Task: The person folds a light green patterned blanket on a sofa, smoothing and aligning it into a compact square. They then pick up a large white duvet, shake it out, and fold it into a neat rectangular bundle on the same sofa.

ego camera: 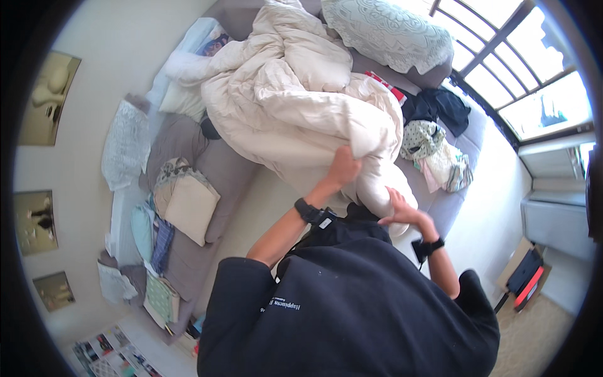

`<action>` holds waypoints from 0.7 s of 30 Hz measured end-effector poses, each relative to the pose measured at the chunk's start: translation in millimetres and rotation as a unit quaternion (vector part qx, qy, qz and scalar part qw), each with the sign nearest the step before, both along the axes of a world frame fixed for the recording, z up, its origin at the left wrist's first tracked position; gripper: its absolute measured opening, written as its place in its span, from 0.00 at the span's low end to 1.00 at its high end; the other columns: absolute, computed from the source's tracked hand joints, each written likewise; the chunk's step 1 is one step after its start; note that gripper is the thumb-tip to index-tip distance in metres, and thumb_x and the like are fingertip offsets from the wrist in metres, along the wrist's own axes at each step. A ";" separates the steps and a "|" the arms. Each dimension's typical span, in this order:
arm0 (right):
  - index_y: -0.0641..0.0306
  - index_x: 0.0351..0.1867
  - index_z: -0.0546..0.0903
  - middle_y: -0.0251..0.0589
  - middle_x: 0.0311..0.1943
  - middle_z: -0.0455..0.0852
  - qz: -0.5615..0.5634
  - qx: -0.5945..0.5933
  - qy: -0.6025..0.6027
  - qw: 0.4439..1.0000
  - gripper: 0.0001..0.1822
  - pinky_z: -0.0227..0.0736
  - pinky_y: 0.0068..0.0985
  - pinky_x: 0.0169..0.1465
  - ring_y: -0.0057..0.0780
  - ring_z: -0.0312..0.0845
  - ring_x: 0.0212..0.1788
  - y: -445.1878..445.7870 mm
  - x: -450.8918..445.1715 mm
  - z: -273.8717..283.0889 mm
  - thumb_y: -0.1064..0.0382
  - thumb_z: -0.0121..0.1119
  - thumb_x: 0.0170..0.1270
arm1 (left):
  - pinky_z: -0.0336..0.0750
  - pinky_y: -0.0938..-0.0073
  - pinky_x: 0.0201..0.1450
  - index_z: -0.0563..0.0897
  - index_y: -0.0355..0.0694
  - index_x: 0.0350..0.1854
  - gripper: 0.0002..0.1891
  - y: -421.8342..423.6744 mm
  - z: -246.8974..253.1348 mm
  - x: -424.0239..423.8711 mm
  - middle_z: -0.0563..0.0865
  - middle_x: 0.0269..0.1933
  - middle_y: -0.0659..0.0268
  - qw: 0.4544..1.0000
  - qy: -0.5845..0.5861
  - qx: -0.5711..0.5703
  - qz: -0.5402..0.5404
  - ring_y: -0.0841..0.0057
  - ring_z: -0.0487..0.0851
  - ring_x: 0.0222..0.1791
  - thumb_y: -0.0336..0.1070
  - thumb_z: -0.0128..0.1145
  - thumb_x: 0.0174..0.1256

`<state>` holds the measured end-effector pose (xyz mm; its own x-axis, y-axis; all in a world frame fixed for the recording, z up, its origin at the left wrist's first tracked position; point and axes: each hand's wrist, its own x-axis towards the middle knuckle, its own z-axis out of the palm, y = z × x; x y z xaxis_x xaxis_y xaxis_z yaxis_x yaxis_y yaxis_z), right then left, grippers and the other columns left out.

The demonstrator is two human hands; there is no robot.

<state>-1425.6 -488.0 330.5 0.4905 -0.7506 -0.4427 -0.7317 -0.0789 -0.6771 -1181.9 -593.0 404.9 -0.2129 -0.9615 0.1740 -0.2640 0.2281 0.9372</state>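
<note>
A large cream quilt [301, 113] lies bunched over the grey sofa and hangs down in front of my body. My left hand [345, 166] is closed on a fold of the quilt near its lower edge. To the right of it, my right hand [401, 208] rests against the hanging end of the quilt, with its fingers apart. Both wrists wear black bands. The floor side of the quilt, between my arms, is partly hidden by my black shirt.
Folded clothes [447, 167] and a black garment [443, 108] lie on the sofa at the right. At the left, a cream cushion [191, 207] and folded cloths [160, 299] rest on the sofa [231, 184]. A lace cover [395, 33] drapes the backrest near the window.
</note>
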 end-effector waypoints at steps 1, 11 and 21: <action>0.67 0.71 0.51 0.61 0.68 0.54 -0.024 -0.006 0.002 1.000 0.60 0.50 0.45 0.70 0.57 0.49 0.71 1.0 -1.1 -0.7 0.42 0.74 0.43 | 0.76 0.62 0.43 0.83 0.30 0.40 0.12 -8.4 1.2 -19.5 0.85 0.35 0.44 0.999 -0.036 -0.019 -0.022 0.52 0.84 0.40 0.29 0.51 0.58; 0.68 0.55 0.77 0.58 0.54 0.79 -0.166 -0.199 -0.126 0.958 0.23 0.64 0.37 0.63 0.48 0.73 0.59 -166.6 -43.3 -36.5 0.63 0.59 0.58 | 0.76 0.60 0.42 0.82 0.31 0.40 0.13 -40.6 26.0 -77.9 0.85 0.35 0.46 0.995 -0.086 -0.057 -0.015 0.54 0.84 0.38 0.31 0.51 0.56; 0.67 0.46 0.83 0.47 0.37 0.87 -0.221 -0.325 -0.341 0.854 0.17 0.72 0.25 0.49 0.29 0.81 0.41 -356.6 39.6 300.7 0.58 0.54 0.65 | 0.71 0.72 0.53 0.71 0.35 0.60 0.23 -106.5 170.6 -1.7 0.80 0.52 0.61 0.956 0.209 -0.054 0.199 0.77 0.77 0.50 0.40 0.55 0.65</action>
